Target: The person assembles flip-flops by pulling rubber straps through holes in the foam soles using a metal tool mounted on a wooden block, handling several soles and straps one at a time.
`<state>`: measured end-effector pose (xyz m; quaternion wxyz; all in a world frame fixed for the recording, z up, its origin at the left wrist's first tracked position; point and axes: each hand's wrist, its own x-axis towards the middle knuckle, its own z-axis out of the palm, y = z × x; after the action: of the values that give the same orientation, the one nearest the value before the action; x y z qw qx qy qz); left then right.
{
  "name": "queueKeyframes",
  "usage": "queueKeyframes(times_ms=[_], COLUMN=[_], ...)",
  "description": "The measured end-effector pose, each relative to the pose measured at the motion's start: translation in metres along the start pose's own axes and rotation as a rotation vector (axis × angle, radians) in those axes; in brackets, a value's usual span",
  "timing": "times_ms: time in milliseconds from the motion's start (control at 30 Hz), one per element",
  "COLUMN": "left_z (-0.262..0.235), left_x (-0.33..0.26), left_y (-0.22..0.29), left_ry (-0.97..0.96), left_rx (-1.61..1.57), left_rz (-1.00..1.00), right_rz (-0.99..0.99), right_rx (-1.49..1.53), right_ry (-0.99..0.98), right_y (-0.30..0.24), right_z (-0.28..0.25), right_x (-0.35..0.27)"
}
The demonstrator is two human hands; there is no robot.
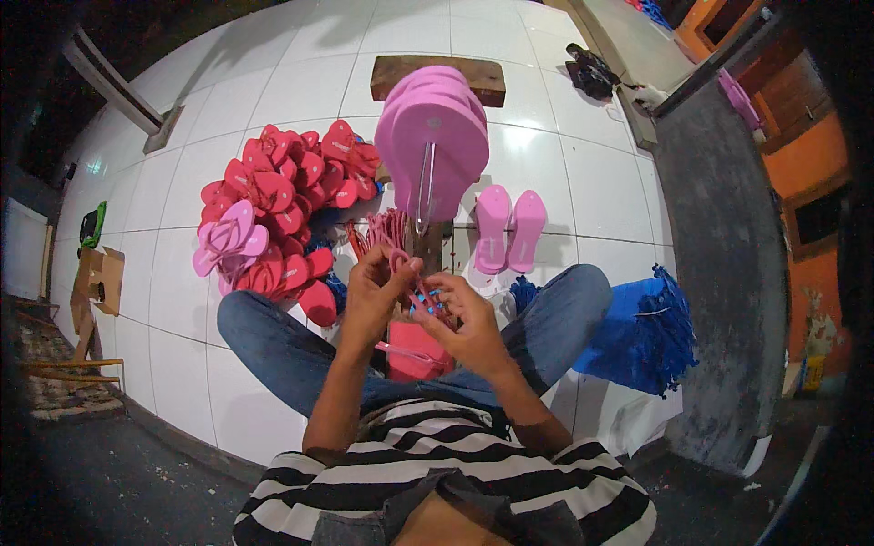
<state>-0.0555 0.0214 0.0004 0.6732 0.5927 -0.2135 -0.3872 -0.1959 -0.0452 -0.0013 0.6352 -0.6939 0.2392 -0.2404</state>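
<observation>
My left hand (375, 289) and my right hand (466, 318) are close together over my lap. Between my fingers is a pink flip-flop strap (398, 259), pinched by both hands. Small bright blue pieces (423, 301) show by my right fingers; I cannot tell what they are. Under my hands lies a coral-pink sole (414, 364) with a pale pink strap across it. Just beyond, a bundle of pink straps (390, 226) hangs beside a stack of pink foam soles (432, 118). A long thin metal tool (425, 187) stands out against the front of the stack.
A heap of red flip-flops (273, 196) lies at left, with a pink pair (232, 238) on its near side. Two pink soles (492, 227) rest on the tiles right of the stack. Blue straps (663, 328) lie on a blue sheet (614, 323) beyond my right knee.
</observation>
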Motion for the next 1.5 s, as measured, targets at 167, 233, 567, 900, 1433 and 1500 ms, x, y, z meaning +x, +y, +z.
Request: queueKeyframes(times_ms=[167, 233, 567, 900, 1433, 1500], left_z=[-0.005, -0.008, -0.028, -0.021, -0.015, -0.019], left_x=[0.014, 0.018, 0.038, 0.038, 0.042, 0.035], left_y=[-0.002, 0.001, 0.014, 0.036, 0.049, 0.048], left_ry=[0.013, 0.022, 0.114, 0.09, 0.06, 0.093], left_rx=[0.108, 0.113, 0.221, -0.04, -0.09, -0.002], left_rz=[0.016, 0.027, 0.195, 0.101, 0.192, 0.176], right_rz=[0.099, 0.108, -0.29, 0.393, 0.267, 0.095], right_rx=[-0.063, -0.047, -0.489, 0.646, 0.529, -0.008], right_ry=[-0.019, -0.057, -0.052, -0.467, -0.528, -0.256], right_y=[0.012, 0.023, 0.035, -0.003, -0.027, -0.02], right_z=[0.005, 0.006, -0.006, -0.006, -0.001, -0.005], right_x=[0.015, 0.018, 0.023, 0.015, 0.023, 0.021])
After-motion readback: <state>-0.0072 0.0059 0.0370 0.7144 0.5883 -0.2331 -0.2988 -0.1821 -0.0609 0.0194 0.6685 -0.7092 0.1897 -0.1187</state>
